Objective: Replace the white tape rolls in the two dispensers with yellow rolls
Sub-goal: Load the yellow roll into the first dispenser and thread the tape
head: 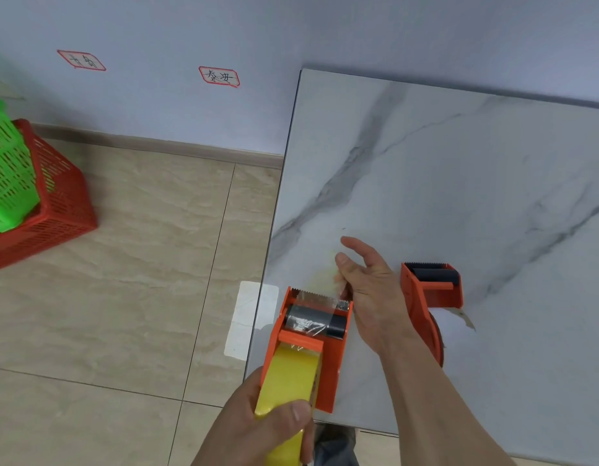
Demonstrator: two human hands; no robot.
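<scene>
My left hand (257, 422) grips an orange tape dispenser (328, 361) by its yellow tape roll (286, 385), held over the near left corner of the marble table (459, 183). Clear tape runs over the dispenser's black roller to the toothed blade. My right hand (368, 290) is at the blade end, thumb and fingers pinching the free end of the tape. A second orange dispenser (425, 297) lies on the table just right of my right wrist, its roll hidden behind my arm.
A red plastic basket (56, 210) holding a green basket (9, 169) stands on the tiled floor at the left, by the wall. Two red-bordered labels are stuck on the wall. A white patch marks the floor beside the table edge.
</scene>
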